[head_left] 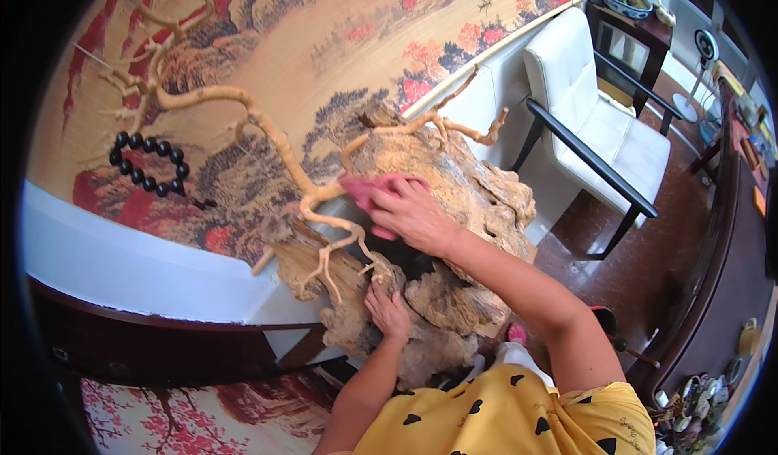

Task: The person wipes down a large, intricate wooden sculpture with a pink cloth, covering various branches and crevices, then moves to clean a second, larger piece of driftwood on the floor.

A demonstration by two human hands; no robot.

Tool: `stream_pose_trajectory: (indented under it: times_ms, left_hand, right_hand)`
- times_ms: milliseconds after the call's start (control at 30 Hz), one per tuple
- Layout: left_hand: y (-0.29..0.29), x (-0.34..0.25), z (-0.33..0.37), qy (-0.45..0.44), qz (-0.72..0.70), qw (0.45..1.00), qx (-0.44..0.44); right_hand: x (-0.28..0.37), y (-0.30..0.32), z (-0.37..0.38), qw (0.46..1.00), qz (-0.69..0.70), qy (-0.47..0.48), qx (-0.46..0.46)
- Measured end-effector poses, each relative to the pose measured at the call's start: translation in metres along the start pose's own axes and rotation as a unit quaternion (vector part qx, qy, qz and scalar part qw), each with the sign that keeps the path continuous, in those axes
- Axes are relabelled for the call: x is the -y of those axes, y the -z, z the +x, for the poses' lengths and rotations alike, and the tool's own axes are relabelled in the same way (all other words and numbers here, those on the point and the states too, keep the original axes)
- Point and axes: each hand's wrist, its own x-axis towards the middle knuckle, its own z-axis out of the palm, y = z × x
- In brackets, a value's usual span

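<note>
A gnarled brown driftwood piece [442, 159] stands in front of me, with a pale, smooth, twisting branch [271, 131] rising from it to the left. My right hand [415, 213] is closed around a pink cloth [365, 189] and presses it to the wood where the branch joins. Part of the cloth is hidden under the fingers. Lower down, my left hand [389, 313] rests on a knobby part of the driftwood, its fingers extended over the surface. A string of large black beads [162, 149] hangs from the branch at the left.
Behind the wood is a wall with a painted landscape [324, 46]. A white chair [579, 74] with black armrests stands at the right. Beyond it are a dark desk [717, 252], a white fan [707, 46] and a potted plant [624, 1]. Small objects crowd the lower right.
</note>
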Motion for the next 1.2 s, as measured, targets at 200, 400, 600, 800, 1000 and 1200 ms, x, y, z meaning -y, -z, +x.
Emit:
stream_pose_trajectory:
  times_ms: [200, 400, 600, 800, 1000, 1200]
  left_hand:
    - [-0.006, 0.003, -0.003, -0.008, 0.004, 1.0, -0.008]
    - [0.0, 0.002, 0.0, 0.005, -0.012, 1.0, -0.009]
    - [-0.002, -0.001, 0.004, 0.003, 0.01, 1.0, 0.007]
    - [-0.005, 0.006, 0.0, -0.007, 0.004, 1.0, 0.014]
    - [-0.003, 0.007, 0.001, -0.033, 0.027, 0.999, 0.015]
    - [-0.007, 0.014, 0.002, -0.038, 0.046, 0.998, 0.008]
  right_hand:
    - [-0.003, 0.041, -0.169, 0.983, 0.107, -0.026, 0.148]
    - [0.036, 0.069, -0.088, 0.99, 0.096, -0.106, 0.002]
    - [-0.012, 0.012, 0.034, 0.986, -0.003, -0.03, -0.162]
    - [-0.038, -0.004, -0.05, 0.978, 0.127, -0.083, -0.14]
    - [-0.097, 0.031, -0.186, 0.935, 0.227, -0.274, -0.001]
    - [-0.119, 0.05, -0.098, 0.534, 0.535, -0.553, -0.351]
